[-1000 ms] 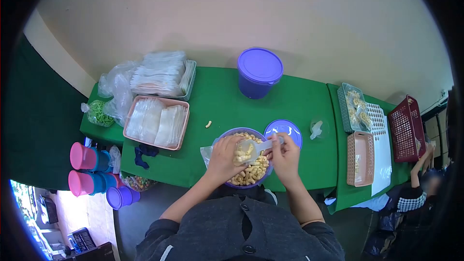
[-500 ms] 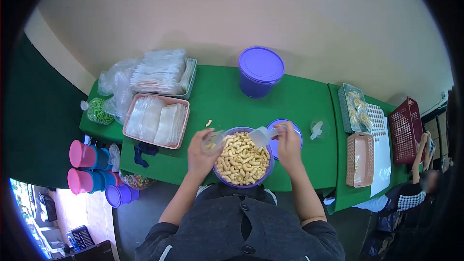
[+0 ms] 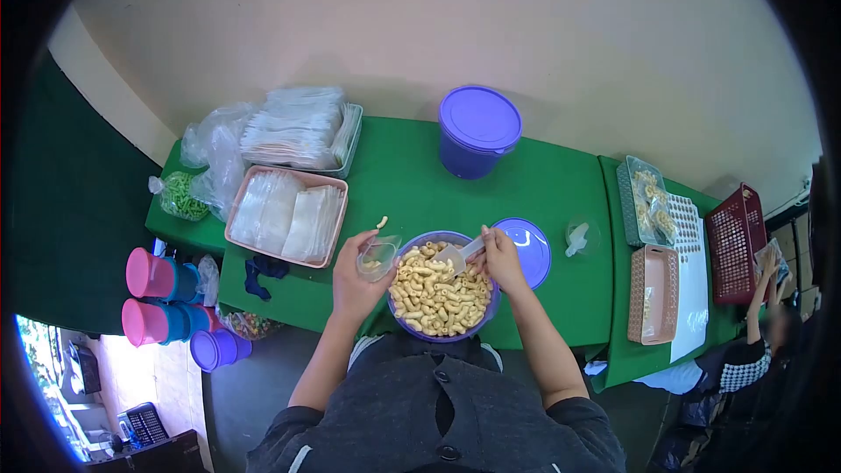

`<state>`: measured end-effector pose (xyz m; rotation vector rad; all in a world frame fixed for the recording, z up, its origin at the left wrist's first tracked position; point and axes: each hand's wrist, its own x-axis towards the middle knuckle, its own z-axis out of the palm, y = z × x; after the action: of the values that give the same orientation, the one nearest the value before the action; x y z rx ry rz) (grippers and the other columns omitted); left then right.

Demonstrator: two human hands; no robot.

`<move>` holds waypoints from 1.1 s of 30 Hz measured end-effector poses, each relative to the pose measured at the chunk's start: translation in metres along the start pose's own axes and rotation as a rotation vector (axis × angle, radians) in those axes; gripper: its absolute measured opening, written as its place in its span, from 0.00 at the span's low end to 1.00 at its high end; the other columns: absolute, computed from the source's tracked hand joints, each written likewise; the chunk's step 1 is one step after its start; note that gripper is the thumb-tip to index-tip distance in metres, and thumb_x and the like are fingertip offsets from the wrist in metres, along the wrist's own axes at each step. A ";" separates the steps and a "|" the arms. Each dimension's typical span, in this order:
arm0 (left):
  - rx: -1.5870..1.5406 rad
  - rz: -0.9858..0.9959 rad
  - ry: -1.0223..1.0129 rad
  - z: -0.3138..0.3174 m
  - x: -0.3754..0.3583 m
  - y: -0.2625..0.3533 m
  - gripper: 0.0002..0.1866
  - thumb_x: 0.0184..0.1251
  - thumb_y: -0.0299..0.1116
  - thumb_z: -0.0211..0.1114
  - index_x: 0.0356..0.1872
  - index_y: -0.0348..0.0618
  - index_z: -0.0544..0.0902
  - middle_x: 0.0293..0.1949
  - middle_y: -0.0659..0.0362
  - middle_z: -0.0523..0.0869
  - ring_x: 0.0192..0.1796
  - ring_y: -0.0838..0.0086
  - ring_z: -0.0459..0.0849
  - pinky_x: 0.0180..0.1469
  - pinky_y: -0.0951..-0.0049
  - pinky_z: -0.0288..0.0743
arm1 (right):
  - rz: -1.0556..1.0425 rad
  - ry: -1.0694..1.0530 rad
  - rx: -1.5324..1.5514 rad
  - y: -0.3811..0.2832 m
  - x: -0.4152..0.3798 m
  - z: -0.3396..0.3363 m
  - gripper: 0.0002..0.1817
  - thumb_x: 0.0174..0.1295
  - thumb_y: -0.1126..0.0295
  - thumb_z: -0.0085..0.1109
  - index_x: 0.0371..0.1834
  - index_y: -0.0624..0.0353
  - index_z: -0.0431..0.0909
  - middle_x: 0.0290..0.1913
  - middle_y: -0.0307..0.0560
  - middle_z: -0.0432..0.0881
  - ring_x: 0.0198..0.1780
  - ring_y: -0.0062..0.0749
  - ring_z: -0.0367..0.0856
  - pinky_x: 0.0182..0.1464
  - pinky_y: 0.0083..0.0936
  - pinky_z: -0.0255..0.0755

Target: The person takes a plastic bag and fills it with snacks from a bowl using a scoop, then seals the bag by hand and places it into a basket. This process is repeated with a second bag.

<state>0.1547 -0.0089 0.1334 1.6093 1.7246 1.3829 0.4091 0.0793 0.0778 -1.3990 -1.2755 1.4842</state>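
Observation:
A round purple tub (image 3: 492, 305) full of pale, curved snack pieces (image 3: 438, 302) stands at the table's near edge, in front of my body. My left hand (image 3: 355, 276) grips a small clear plastic cup (image 3: 377, 261) at the tub's left rim; a few pieces seem to lie in it. In my right hand (image 3: 501, 261) is the handle of a translucent scoop (image 3: 455, 256), whose bowl rests down among the snacks. One loose snack piece (image 3: 382, 222) lies on the green cloth beyond the cup. The purple lid (image 3: 530, 254) lies flat right of the tub.
A closed purple tub (image 3: 479, 136) stands at the back. To the left are a pink basket (image 3: 333, 241) and a grey basket (image 3: 355, 136) of plastic bags. Rightward lie a clear container (image 3: 578, 238), a pink tray (image 3: 653, 293) and a maroon basket (image 3: 734, 245), beside another person (image 3: 753, 350).
My right hand has moved slightly left and down, and the scoop's bowl has gone from above the tub into the snacks. My left hand with the cup has shifted slightly left.

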 end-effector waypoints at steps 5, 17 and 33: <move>0.022 0.017 -0.102 -0.001 0.002 0.001 0.32 0.46 0.30 0.77 0.56 0.41 0.75 0.46 0.52 0.80 0.49 0.64 0.80 0.56 0.66 0.73 | 0.096 0.034 0.213 0.005 -0.005 -0.017 0.18 0.76 0.56 0.40 0.36 0.59 0.71 0.22 0.47 0.82 0.12 0.18 0.69 0.12 0.14 0.58; 0.105 0.255 -0.434 0.022 -0.007 0.024 0.40 0.38 0.34 0.78 0.59 0.45 0.71 0.53 0.53 0.77 0.57 0.56 0.74 0.61 0.58 0.67 | -0.252 0.179 0.221 -0.084 -0.073 0.005 0.16 0.75 0.62 0.44 0.36 0.62 0.75 0.20 0.44 0.80 0.14 0.14 0.70 0.15 0.13 0.59; -0.864 -0.101 -0.197 -0.003 -0.004 0.036 0.34 0.60 0.39 0.72 0.60 0.37 0.63 0.56 0.52 0.72 0.60 0.69 0.74 0.63 0.67 0.68 | -0.229 0.238 0.054 -0.036 -0.048 -0.015 0.17 0.75 0.59 0.45 0.42 0.64 0.74 0.26 0.48 0.83 0.21 0.20 0.79 0.19 0.13 0.65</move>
<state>0.1717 -0.0194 0.1637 1.0916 0.8659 1.5438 0.4267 0.0456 0.1268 -1.3029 -1.1923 1.1542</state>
